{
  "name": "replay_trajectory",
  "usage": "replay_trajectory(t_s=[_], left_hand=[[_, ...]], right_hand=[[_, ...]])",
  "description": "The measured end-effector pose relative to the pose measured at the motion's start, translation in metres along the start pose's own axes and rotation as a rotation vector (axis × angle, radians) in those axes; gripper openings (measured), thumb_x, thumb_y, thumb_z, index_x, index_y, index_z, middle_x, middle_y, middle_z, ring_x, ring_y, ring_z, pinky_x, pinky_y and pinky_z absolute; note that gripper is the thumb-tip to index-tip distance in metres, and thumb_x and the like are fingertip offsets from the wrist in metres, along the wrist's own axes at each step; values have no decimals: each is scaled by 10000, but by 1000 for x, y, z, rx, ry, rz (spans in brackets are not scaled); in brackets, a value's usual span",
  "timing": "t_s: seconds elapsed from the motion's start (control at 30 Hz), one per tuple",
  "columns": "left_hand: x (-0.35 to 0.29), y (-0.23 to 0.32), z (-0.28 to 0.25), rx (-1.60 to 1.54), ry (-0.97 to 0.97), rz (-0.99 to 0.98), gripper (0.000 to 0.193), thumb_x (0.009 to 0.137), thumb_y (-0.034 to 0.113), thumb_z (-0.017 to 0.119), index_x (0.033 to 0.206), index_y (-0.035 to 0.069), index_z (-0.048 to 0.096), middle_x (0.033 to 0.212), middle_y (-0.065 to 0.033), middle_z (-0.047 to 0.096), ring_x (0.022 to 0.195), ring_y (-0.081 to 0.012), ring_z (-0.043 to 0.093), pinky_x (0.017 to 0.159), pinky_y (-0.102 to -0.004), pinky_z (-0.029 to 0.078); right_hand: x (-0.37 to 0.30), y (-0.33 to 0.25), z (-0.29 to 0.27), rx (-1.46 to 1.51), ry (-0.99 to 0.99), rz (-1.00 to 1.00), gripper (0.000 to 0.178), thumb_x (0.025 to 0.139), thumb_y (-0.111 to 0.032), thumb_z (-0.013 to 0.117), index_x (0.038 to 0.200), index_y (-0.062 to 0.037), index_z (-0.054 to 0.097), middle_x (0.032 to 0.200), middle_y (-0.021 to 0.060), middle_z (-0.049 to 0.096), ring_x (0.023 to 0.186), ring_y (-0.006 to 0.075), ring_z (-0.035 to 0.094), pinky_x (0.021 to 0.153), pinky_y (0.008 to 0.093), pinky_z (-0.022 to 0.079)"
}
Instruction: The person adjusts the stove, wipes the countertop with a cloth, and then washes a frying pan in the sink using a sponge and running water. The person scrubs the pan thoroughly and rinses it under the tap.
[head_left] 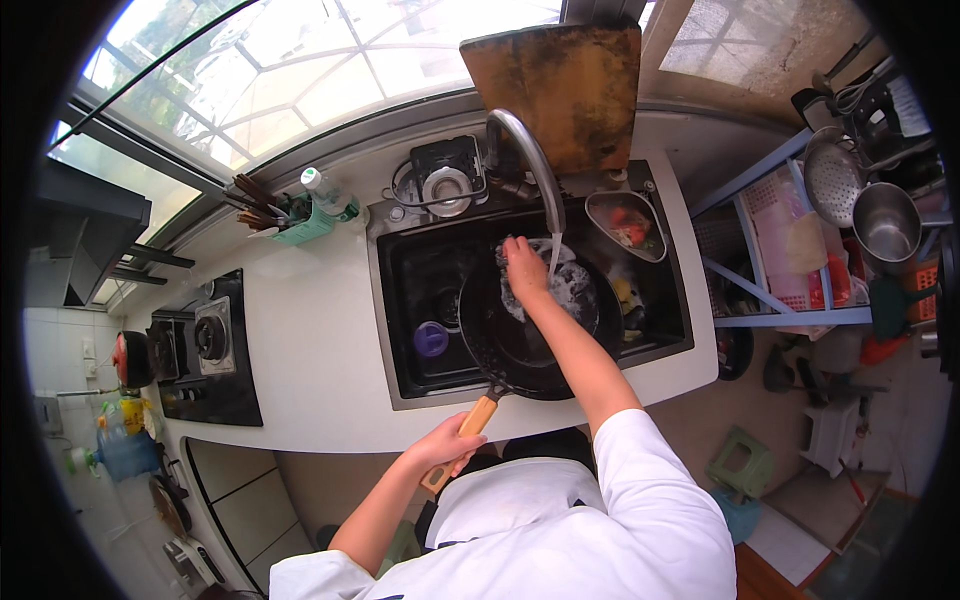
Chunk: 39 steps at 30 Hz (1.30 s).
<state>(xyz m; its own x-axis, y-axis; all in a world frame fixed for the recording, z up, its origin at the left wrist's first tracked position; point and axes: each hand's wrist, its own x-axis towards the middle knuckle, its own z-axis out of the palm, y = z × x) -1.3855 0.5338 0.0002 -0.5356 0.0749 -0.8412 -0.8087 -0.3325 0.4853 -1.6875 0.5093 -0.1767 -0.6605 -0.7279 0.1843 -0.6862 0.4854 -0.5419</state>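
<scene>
Your left hand (443, 445) fingers wrap the pan's wooden handle (470, 430); right hand (524, 268) fingers press a soapy cloth (572, 285) inside the pan (530, 335), under the faucet (530, 160).

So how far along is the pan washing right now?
Midway. The pan already sits in the sink, with water running from the faucet. The left hand grips the wooden handle while the right hand scrubs foam inside. Suds remain unrinsed.

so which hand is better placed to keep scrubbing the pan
Right. The right hand is already inside the black pan, pressing a soapy cloth under the tap's stream. The left hand is busy with its grip on the wooden handle, steadying the pan.
</scene>
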Motion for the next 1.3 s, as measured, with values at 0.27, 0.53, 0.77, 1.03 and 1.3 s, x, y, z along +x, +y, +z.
replay_trajectory(t_s=[0.27, 0.53, 0.77, 1.03, 1.3], left_hand=[[5, -4, 0, -14, -30, 11, 369, 904, 156, 608, 1165, 1, 400, 587, -30, 493, 388, -129, 485, 362, -286, 418], [10, -7, -2, -12, -54, 46, 478, 906, 147, 594, 1295, 2, 357, 614, -24, 486, 413, -118, 477, 385, -267, 421], [3, -12, -4, -6, -67, 64, 438, 910, 150, 586, 1263, 3, 374, 611, -26, 487, 412, -118, 483, 390, -273, 429], [10, -8, 1, -30, -32, 61, 382, 899, 125, 595, 1197, -4, 393, 594, -36, 489, 406, -134, 486, 365, -293, 426], [4, 2, 3, 0, -7, 19, 305, 907, 138, 603, 1115, 10, 420, 609, -26, 492, 404, -121, 480, 377, -279, 421]], right_hand=[[-84, 120, -58, -692, -198, -125, 111, 792, -127, 577, 877, -96, 641, 903, 71, 591, 884, 243, 618, 741, 375, 506], [-131, -5, -100, 117, -978, -172, 393, 680, 17, 629, 1068, -41, 644, 1058, 192, 664, 1012, 356, 630, 853, 423, 507], [-29, -56, -15, 317, -215, -49, 311, 629, 22, 709, 859, -66, 518, 906, 142, 549, 886, 380, 579, 742, 439, 480], [-52, 109, -37, -733, -98, -7, 170, 811, -179, 606, 968, -114, 621, 972, 51, 576, 973, 232, 593, 735, 402, 487], [-129, 21, -113, -150, -1071, -31, 346, 658, 16, 667, 990, -80, 648, 1021, 158, 669, 995, 344, 636, 845, 427, 507]])
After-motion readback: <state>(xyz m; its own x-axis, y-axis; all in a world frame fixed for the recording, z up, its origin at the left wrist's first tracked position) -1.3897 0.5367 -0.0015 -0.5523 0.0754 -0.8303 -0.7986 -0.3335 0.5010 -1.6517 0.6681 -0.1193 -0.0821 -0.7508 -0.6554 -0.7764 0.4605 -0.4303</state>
